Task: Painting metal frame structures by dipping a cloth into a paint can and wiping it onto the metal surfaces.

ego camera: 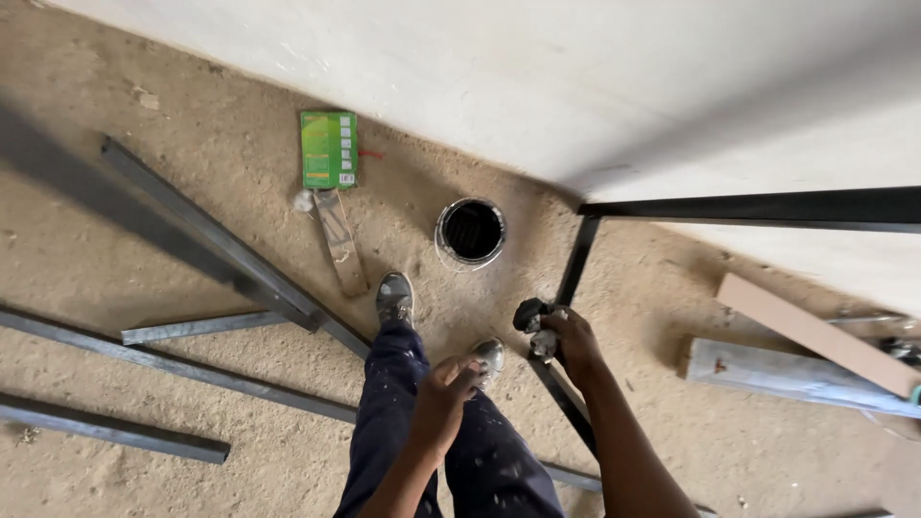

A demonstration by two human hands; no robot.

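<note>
My right hand (573, 343) is shut on a small paint-stained roller or brush (533, 320) with a dark head, held against the lower part of a black metal frame leg (576, 264). The frame's top bar (767, 207) runs right along the white wall. My left hand (443, 395) hangs loosely above my knee with its fingers curled and nothing in it. An open tin of black paint (470, 232) stands on the sandy floor just left of the frame leg. My paint-spattered trousers and two shoes show below.
Several grey metal bars (221, 251) lie across the floor at left. A green box (329, 149) and a wooden strip (342, 242) lie near the wall. Wooden planks (806, 331) are stacked at right. A white wall (576, 86) borders the far side.
</note>
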